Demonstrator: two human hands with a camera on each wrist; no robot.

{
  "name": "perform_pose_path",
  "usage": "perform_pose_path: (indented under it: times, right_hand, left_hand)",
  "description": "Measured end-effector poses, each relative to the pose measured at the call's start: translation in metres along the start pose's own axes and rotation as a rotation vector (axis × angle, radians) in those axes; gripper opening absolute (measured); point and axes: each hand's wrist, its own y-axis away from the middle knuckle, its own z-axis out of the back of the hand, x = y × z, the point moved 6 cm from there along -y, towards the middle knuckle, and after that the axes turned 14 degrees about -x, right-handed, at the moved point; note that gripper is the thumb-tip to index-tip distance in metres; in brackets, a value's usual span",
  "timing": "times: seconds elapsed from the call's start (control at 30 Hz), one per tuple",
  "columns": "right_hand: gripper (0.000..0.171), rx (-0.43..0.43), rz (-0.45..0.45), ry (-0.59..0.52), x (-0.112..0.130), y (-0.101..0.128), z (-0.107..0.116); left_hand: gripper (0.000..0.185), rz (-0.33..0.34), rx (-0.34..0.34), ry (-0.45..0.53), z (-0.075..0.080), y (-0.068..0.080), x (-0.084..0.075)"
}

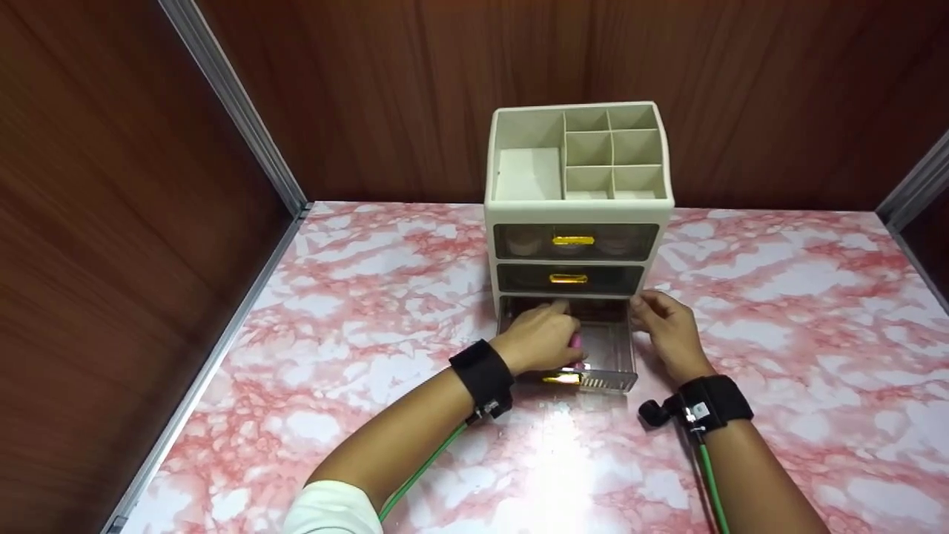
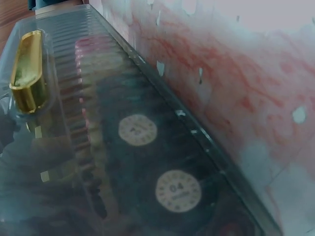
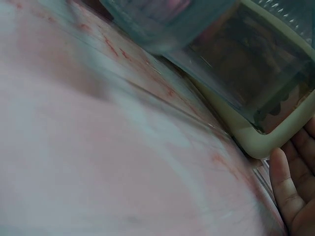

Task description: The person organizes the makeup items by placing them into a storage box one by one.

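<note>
A cream drawer organizer [image 1: 578, 211] stands with its clear bottom drawer [image 1: 619, 356] pulled out. My left hand [image 1: 540, 337] reaches down into that drawer, fingers curled downward and fingertips hidden. Beside its palm shows a pink object [image 1: 575, 343], its kind unclear; whether the fingers grip it is hidden. Through the drawer's clear wall, the left wrist view shows dark items with round pale labels [image 2: 178, 191], one reading 04. My right hand [image 1: 667, 326] touches the organizer's lower right front edge, thumb [image 3: 281, 174] at the frame's corner and fingers along its side.
Two upper drawers with gold handles [image 1: 573, 240] are closed; round items show dimly in the top one. Divided compartments [image 1: 612, 148] form the organizer's top. Wood-grain panels [image 1: 371, 96] stand behind and left of the red-and-white marbled tabletop [image 1: 356, 297].
</note>
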Motion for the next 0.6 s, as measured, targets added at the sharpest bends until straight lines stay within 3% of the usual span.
perform_pose_path:
  times: [0.33, 0.5, 0.6]
  right_hand:
    - [0.040, 0.004, -0.003, 0.065, 0.011, 0.006, 0.000]
    - [0.043, 0.012, 0.000, 0.072, 0.011, 0.005, 0.000]
    - [0.044, 0.017, 0.000, 0.070, 0.011, 0.006, -0.001]
  left_hand:
    - [0.024, 0.030, 0.014, 0.013, 0.001, 0.001, 0.002]
    - [0.025, -0.028, 0.004, 0.004, 0.007, 0.003, 0.002]
    - [0.039, -0.069, -0.001, 0.025, 0.016, 0.008, 0.002]
